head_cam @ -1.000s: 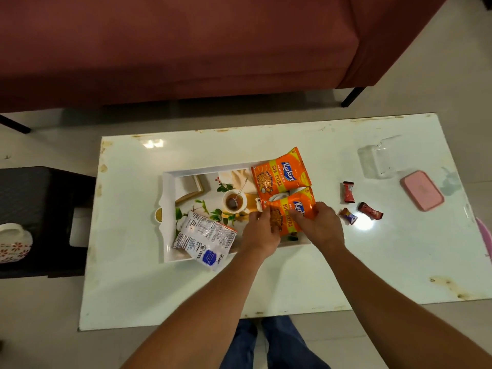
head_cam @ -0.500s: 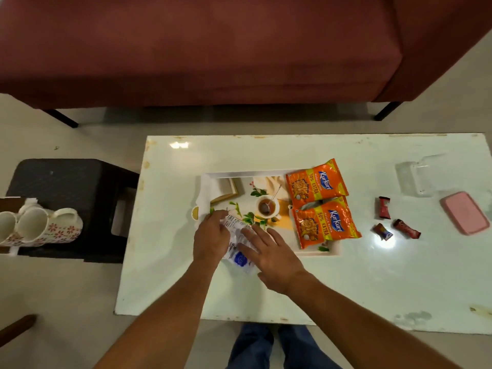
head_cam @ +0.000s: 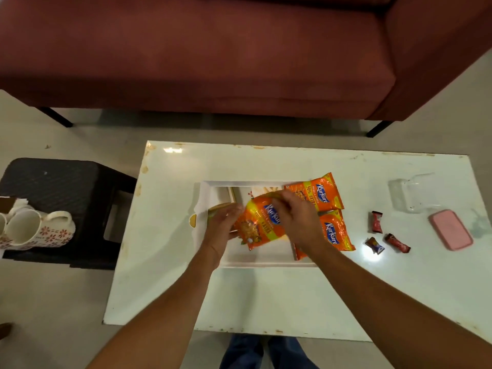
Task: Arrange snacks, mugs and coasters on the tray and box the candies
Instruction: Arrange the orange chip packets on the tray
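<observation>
Here, both hands are over the white tray [head_cam: 266, 263], which lies near the middle of the white table [head_cam: 266, 296]; between them they hold one orange snack packet [head_cam: 262, 227], tilted, over the middle part of the tray. The left hand [head_cam: 225, 222] grips the left edge of this packet with curled fingers; the right hand [head_cam: 295, 222] lies over its right side, and its fingers curl over the upper edge. The hands are a little blurred, so I cannot tell if the packet touches the tray floor or hangs just above it.

Two more orange packets lie at the right end of the tray; the far packet [head_cam: 316, 194] is beside the near packet [head_cam: 334, 234], and their edges touch. To the right of the tray, three small candies [head_cam: 376, 222] lie on the table, near to each other but apart; further right stands a clear box [head_cam: 411, 193], open, with its pink lid [head_cam: 451, 229] just beside it.

At the left, flowered mugs [head_cam: 40, 230] stand on a black stool [head_cam: 66, 190]; behind the table is a dark red sofa [head_cam: 213, 49].
</observation>
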Demonstrator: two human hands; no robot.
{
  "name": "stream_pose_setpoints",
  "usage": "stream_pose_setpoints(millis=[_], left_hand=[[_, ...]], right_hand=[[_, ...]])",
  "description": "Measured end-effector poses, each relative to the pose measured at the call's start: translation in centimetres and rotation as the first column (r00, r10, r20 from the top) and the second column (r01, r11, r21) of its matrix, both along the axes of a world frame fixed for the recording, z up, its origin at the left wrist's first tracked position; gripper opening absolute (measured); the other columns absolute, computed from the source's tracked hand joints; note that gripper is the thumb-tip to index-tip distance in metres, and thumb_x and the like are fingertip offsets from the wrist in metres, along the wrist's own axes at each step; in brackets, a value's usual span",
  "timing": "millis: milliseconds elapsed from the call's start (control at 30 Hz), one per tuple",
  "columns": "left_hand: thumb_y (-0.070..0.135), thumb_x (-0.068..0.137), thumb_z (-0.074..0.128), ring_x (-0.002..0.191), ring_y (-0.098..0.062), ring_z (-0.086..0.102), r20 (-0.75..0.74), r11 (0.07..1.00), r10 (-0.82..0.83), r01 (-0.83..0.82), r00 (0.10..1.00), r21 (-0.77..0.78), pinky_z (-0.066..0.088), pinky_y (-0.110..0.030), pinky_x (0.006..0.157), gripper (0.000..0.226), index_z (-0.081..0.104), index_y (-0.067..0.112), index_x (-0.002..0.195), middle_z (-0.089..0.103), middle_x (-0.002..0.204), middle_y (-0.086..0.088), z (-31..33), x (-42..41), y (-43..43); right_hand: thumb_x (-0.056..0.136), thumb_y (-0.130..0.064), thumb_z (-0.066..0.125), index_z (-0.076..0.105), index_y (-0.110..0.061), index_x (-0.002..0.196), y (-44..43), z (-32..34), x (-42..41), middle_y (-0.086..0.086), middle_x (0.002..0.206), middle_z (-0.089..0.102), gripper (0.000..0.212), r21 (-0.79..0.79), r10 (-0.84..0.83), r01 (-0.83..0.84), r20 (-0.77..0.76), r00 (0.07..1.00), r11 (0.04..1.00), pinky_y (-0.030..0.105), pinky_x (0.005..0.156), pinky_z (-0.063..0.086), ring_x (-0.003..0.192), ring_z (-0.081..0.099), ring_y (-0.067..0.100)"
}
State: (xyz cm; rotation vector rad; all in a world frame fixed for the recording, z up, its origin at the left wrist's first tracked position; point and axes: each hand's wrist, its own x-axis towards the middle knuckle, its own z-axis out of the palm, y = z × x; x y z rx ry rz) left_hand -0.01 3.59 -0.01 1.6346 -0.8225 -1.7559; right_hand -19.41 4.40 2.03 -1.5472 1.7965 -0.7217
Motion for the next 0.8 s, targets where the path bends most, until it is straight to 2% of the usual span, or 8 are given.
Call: stream_pose_setpoints(millis=[100, 167, 233, 367, 467, 533, 567, 800], left_hand=[[0.031, 0.088, 0.076, 0.094, -0.024, 0.076, -0.103, 0.991, -0.002, 0.016, 0.995, 0.133, 0.061, -0.042, 0.086, 0.034, 0.064, 0.025, 0.119, 0.077, 0.107, -0.005, -0.1, -2.9, -0.5], [0.032, 0.089, 0.075, 0.093, -0.026, 0.076, -0.111, 0.986, -0.049, 0.066, 0.993, 0.15, 0.061, -0.043, 0.086, 0.036, 0.061, 0.025, 0.122, 0.077, 0.107, -0.005, -0.8, -4.9, -0.4], [0.035, 0.092, 0.072, 0.095, -0.024, 0.074, -0.026, 0.985, -0.089, 0.091, 0.996, 0.144, 0.061, -0.044, 0.086, 0.035, 0.061, 0.023, 0.122, 0.074, 0.111, -0.005, -1.7, -6.7, 0.0], [0.033, 0.097, 0.066, 0.096, -0.029, 0.072, 0.144, 0.98, -0.131, 0.107, 0.981, 0.166, 0.059, -0.044, 0.082, 0.032, 0.063, 0.017, 0.124, 0.073, 0.11, -0.007, -4.2, -9.0, 0.7], [0.037, 0.099, 0.058, 0.105, -0.036, 0.068, 0.486, 0.936, -0.342, 0.339, 0.804, 0.098, 0.056, -0.045, 0.085, 0.033, 0.06, 0.015, 0.123, 0.072, 0.114, -0.01, -5.6, -10.2, 1.2], [0.038, 0.101, 0.049, 0.109, -0.033, 0.065, 0.725, 0.885, -0.351, 0.462, 0.592, 0.051, 0.053, -0.041, 0.084, 0.036, 0.055, 0.017, 0.129, 0.063, 0.126, -0.012, -5.2, -11.4, 1.6], [0.037, 0.101, 0.047, 0.112, -0.032, 0.062, 0.772, 0.876, -0.317, 0.482, 0.552, 0.015, 0.054, -0.041, 0.085, 0.04, 0.05, 0.018, 0.136, 0.056, 0.133, -0.012, -5.1, -12.0, 1.9], [0.033, 0.102, 0.045, 0.121, -0.036, 0.06, 0.753, 0.833, -0.394, 0.552, 0.527, 0.049, 0.055, -0.048, 0.095, 0.063, 0.02, 0.024, 0.159, 0.028, 0.157, -0.017, -5.0, -14.3, 3.1]], right_hand=[[0.101, -0.036, 0.055, 0.065, -0.016, 0.114, -1.0, 0.7, -2.6, -0.003, 0.099, 0.069, 0.026, 0.077, -0.172, 0.166, 0.072, 0.982, 0.983, 0.023, 0.071, 0.056, 0.086, 0.065, 0.007], [0.101, -0.035, 0.055, 0.064, -0.016, 0.099, -1.1, 0.2, -4.4, 0.0, 0.087, 0.068, 0.022, 0.104, -0.197, 0.196, -0.002, 0.98, 0.975, 0.025, 0.061, 0.05, 0.079, 0.065, 0.014], [0.101, -0.035, 0.055, 0.059, -0.016, 0.087, -0.8, -0.7, -6.1, 0.001, 0.077, 0.065, 0.024, 0.143, -0.212, 0.225, -0.102, 0.972, 0.964, 0.027, 0.056, 0.042, 0.073, 0.064, 0.021], [0.1, -0.041, 0.054, 0.065, -0.016, 0.102, 0.3, -3.2, -8.5, 0.006, 0.087, 0.071, 0.028, 0.231, -0.202, 0.248, -0.206, 0.957, 0.941, 0.031, 0.062, 0.047, 0.08, 0.067, 0.027], [0.098, -0.055, 0.051, 0.065, -0.019, 0.103, 0.8, -4.8, -9.0, 0.004, 0.096, 0.072, 0.038, 0.293, -0.147, 0.218, -0.247, 0.958, 0.931, 0.033, 0.067, 0.054, 0.081, 0.068, 0.025], [0.097, -0.058, 0.049, 0.065, -0.021, 0.11, 1.0, -5.2, -9.1, 0.005, 0.099, 0.073, 0.042, 0.285, -0.135, 0.222, -0.296, 0.946, 0.932, 0.036, 0.071, 0.056, 0.085, 0.069, 0.028], [0.097, -0.057, 0.05, 0.064, -0.022, 0.115, 1.0, -5.2, -9.1, 0.006, 0.1, 0.073, 0.041, 0.267, -0.136, 0.23, -0.327, 0.935, 0.936, 0.037, 0.071, 0.057, 0.086, 0.069, 0.029], [0.097, -0.043, 0.059, 0.059, -0.023, 0.131, 0.9, -4.2, -9.2, 0.007, 0.105, 0.075, 0.04, 0.164, -0.172, 0.243, -0.359, 0.918, 0.956, 0.043, 0.078, 0.06, 0.091, 0.071, 0.031]])
